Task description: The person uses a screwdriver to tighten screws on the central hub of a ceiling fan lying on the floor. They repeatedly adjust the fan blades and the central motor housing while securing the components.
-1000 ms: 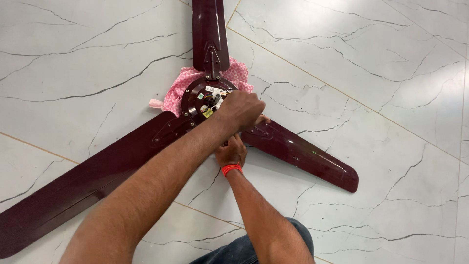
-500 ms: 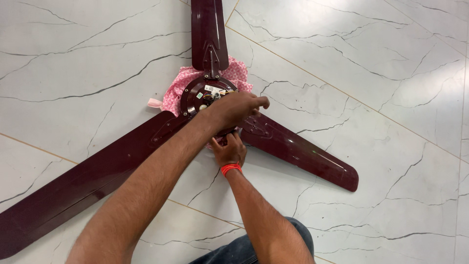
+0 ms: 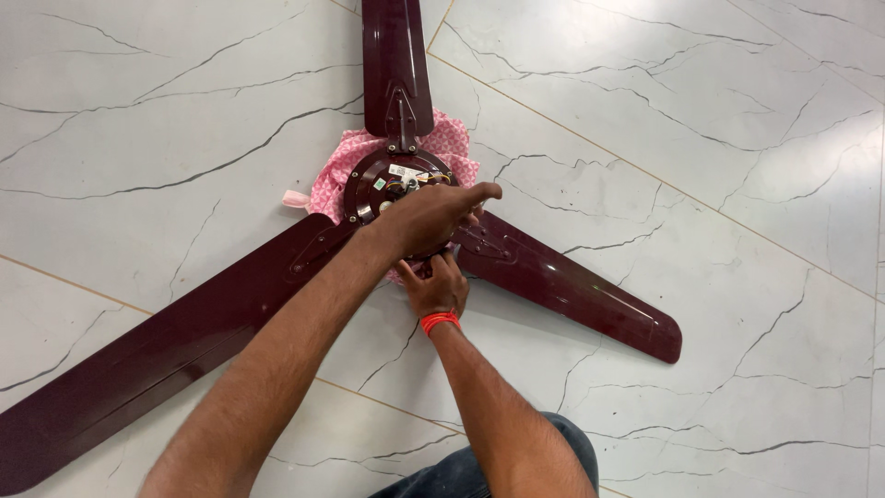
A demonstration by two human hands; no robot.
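A dark maroon ceiling fan lies on the floor with its round motor hub (image 3: 383, 180) facing up. One blade (image 3: 396, 65) points away from me, one blade (image 3: 138, 360) runs to the near left and one blade (image 3: 581, 290) to the right. My left hand (image 3: 433, 217) lies over the hub's near right part, fingers curled on it and the index finger stretched right. My right hand (image 3: 438, 288), with a red band at the wrist, touches the hub's near edge just below. Its fingertips are hidden under my left hand.
A pink patterned cloth (image 3: 336, 171) is spread under the hub. The fan rests on a white marble floor (image 3: 691, 138) with dark veins and thin tan joints. My knee in blue jeans (image 3: 442, 475) shows at the bottom edge.
My left hand has slid a little to the right over the hub and its index finger has stretched out. My right hand stays at the hub's near edge.
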